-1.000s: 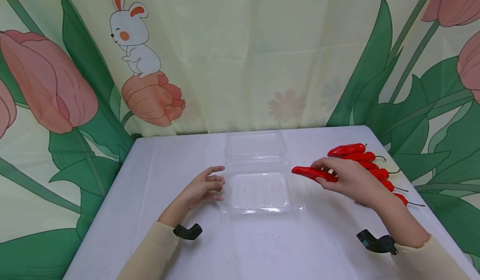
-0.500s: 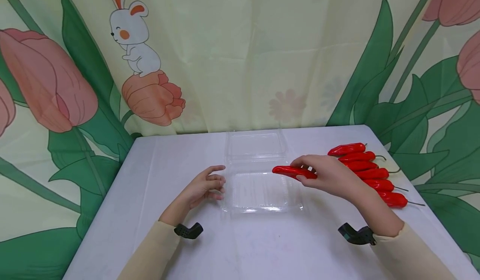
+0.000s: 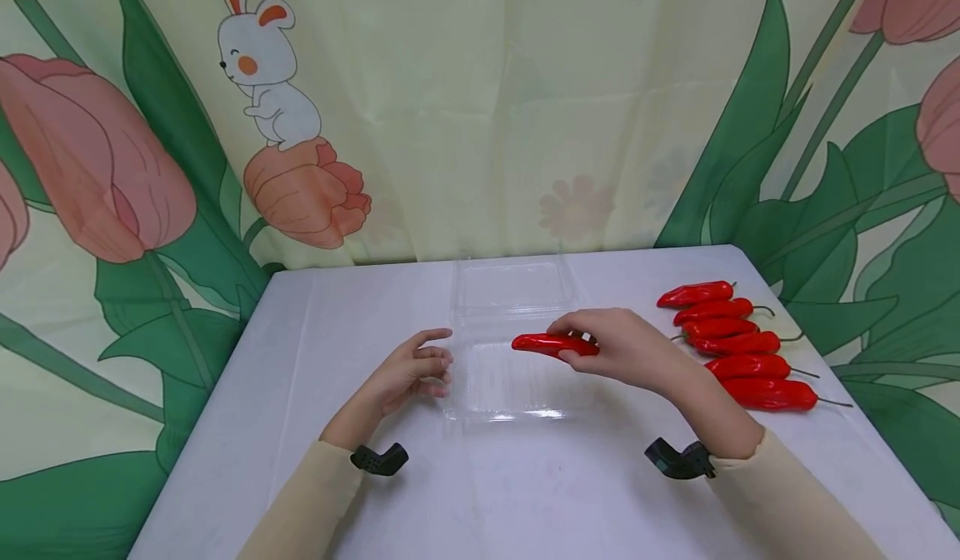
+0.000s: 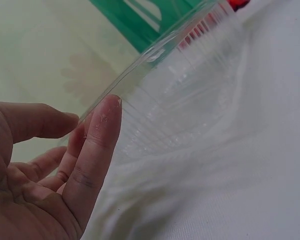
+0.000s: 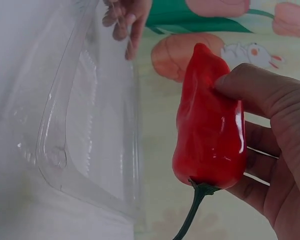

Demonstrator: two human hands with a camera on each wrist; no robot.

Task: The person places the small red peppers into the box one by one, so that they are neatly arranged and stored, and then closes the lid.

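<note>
A hinged clear plastic container [image 3: 457, 393] lies open on the white table, its flat lid [image 3: 513, 285] folded out behind. At its left side is my left hand [image 3: 412, 370]; in the left wrist view the thumb and fingers [image 4: 97, 145] lie on either side of its thin rim. My right hand [image 3: 611, 343] holds a red pepper [image 3: 543, 343] over the container's tray, tip pointing left. Its green stem [image 5: 192, 212] hangs free in the right wrist view, and the thumb [image 5: 250, 85] presses the pepper's side.
Several more red peppers [image 3: 772, 394] lie in a column on the table's right side, stems mostly to the right. A printed curtain [image 3: 450, 127] with tulips and a rabbit hangs behind the table [image 3: 337, 302]. Both wrists wear black camera mounts [image 3: 378, 460].
My right hand has carried the red pepper left, from beside the container to over its tray. The peppers on the right are now uncovered. The left hand has stayed at the container's side.
</note>
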